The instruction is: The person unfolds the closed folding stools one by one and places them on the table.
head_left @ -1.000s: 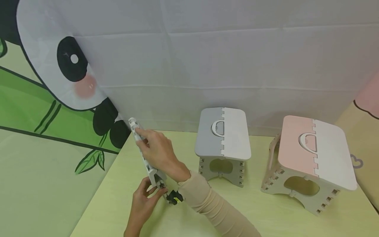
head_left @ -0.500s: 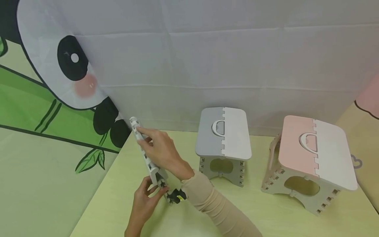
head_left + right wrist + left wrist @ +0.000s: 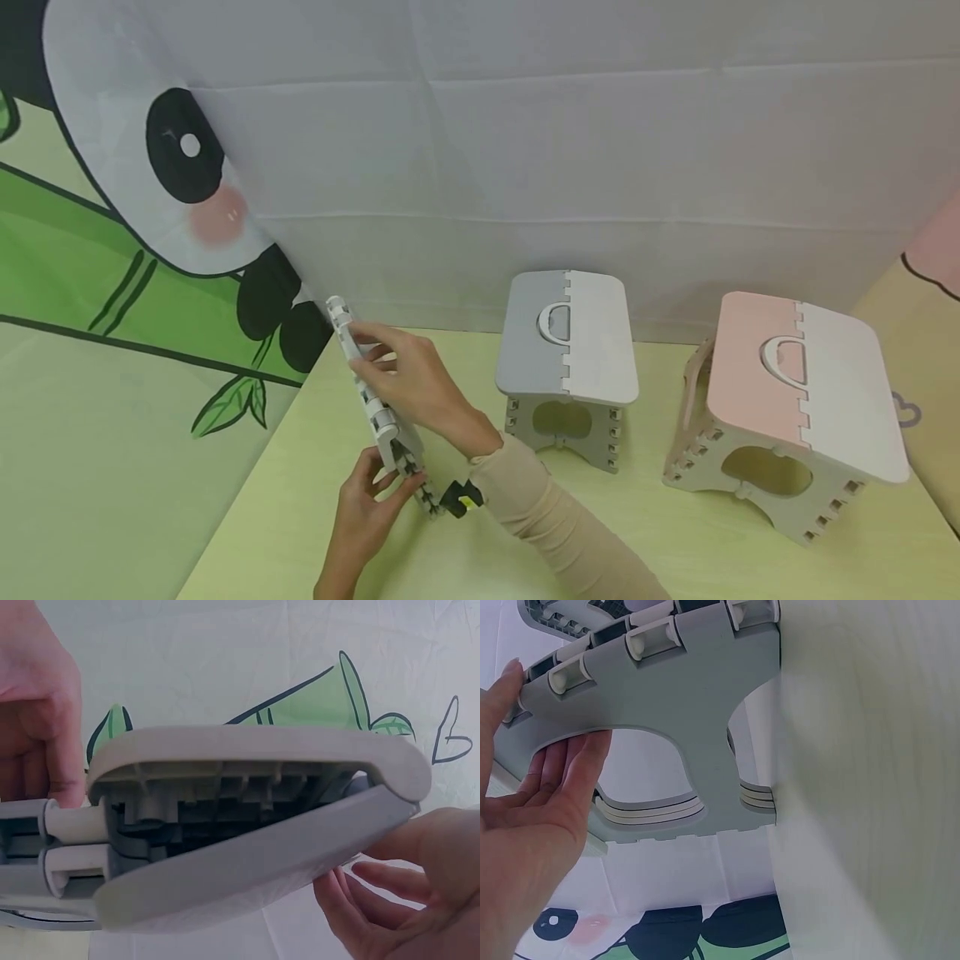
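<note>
A partly folded grey and white plastic folding stool [image 3: 369, 408] is held on its edge at the left of the table. My left hand [image 3: 365, 510] grips its near end. In the left wrist view, fingers of that hand [image 3: 544, 787] hook through the cutout of the grey leg panel [image 3: 705, 690]. My right hand [image 3: 420, 375] holds the upper long edge between thumb and fingers. From the right wrist, a narrow wedge shows between the pale seat half [image 3: 255, 742] and the grey half [image 3: 240, 859], with the right fingers [image 3: 337, 907] against the grey half.
A blue-grey and white stool [image 3: 528, 350] stands unfolded right of my hands. Farther right is a larger pink and white one [image 3: 750, 367], also standing. The pale yellow table [image 3: 262, 533] meets a white cloth wall [image 3: 480, 150] behind and a printed panda cloth [image 3: 210, 350] at left.
My right hand and sleeve have shifted slightly to the right along with the wrist camera. The left hand stays at the stool's near end, and the standing stools have not moved.
</note>
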A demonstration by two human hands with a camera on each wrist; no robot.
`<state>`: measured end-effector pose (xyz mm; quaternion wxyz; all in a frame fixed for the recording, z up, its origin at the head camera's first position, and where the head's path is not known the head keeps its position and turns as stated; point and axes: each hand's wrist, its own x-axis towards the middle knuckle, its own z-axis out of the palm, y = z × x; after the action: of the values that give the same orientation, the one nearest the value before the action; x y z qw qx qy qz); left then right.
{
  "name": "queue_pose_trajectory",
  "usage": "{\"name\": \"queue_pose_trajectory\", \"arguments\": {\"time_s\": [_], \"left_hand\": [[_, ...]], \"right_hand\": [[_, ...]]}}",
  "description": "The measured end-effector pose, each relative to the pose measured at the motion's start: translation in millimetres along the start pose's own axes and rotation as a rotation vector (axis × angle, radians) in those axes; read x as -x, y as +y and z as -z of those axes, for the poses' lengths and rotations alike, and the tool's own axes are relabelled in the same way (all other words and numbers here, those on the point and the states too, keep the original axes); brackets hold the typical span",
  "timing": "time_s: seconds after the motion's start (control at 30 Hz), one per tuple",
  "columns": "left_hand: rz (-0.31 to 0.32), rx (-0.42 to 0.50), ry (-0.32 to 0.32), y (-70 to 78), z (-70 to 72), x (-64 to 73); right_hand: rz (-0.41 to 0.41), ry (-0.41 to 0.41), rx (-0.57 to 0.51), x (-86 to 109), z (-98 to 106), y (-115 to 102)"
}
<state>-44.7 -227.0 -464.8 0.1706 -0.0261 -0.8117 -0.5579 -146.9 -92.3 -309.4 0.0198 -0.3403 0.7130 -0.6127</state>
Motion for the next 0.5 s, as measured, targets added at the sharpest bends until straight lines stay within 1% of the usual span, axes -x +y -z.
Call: {"name": "queue_pose_trajectory", "arguments": {"time_s": [0.27,0.5], "left_hand": [[-0.008,-0.005,-0.005,-0.4,-0.5,0.7],[0.018,-0.012,0.010,1.1,-1.5,0.4]], "right_hand": [[0.029,0.038,-0.012,8.1,9,9],[0.039,0.035,-0.010,13.1,14,20]]}}
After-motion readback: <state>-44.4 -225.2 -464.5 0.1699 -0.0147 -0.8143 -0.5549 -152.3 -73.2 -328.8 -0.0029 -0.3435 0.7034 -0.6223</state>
